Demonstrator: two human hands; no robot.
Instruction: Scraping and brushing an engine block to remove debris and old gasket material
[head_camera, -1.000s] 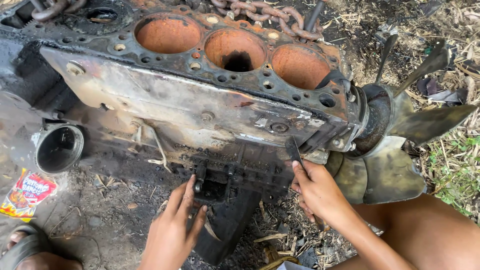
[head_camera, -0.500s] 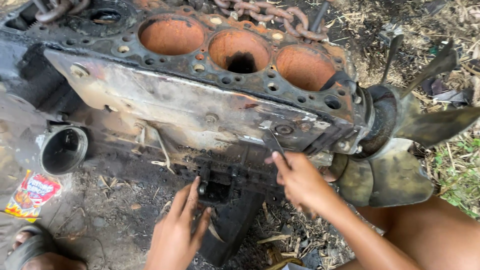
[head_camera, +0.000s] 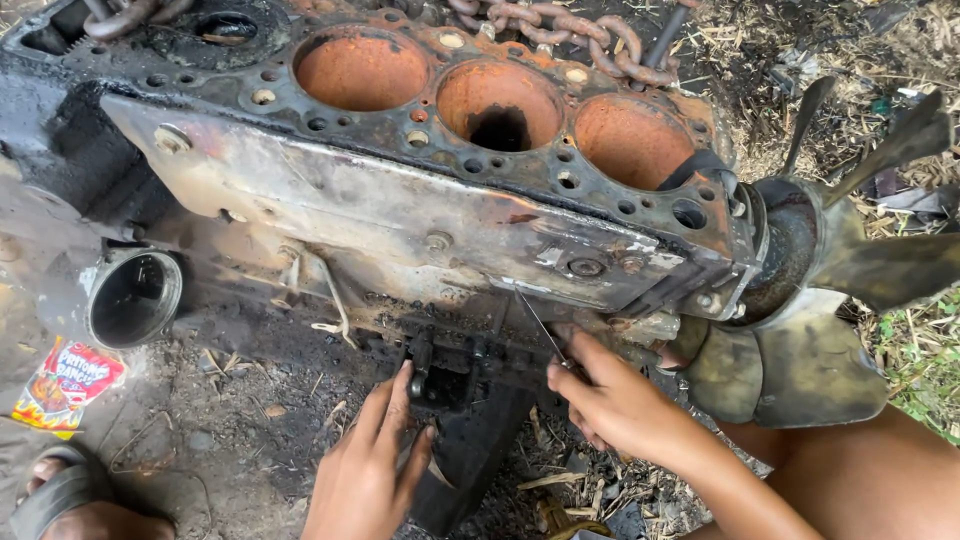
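Right hand (head_camera: 615, 405) first: the fingers are clenched around a thin dark metal tool, a slim rod or screwdriver blade (head_camera: 538, 325), whose tip slants up and left until it meets the lower edge of the rusty steel side plate (head_camera: 400, 215) of the engine block. The handle end is buried in the fist, so I can't tell what kind of grip it has. Over to the left hand (head_camera: 365, 470): fingers spread and loose, holding nothing, the fingertips (head_camera: 400, 385) pressed on the black, greasy bracket-like part (head_camera: 450, 375) that hangs below the plate, with the thumb resting lower on the same oily casting. The two hands are near each other, the tool standing between them and the plate. Moving outward, the big rust-orange engine block (head_camera: 480, 130) lies on its side on the dirt, three round open cylinder bores facing up at us, bolt holes ringed around them. A rusty heavy-link chain (head_camera: 560, 35) drapes across the far top edge of the block. At the block's right end, a grimy metal cooling fan (head_camera: 860, 260) with broad blades sticks out, just beside the right forearm. At the block's left end, a short round grey pipe opening (head_camera: 133, 298) faces us. On the ground by the lower left corner lies a red and yellow snack wrapper (head_camera: 68, 385), and beneath it a foot in a grey sandal (head_camera: 70, 495). Dry straw and dark oily soil (head_camera: 230, 420) all around.
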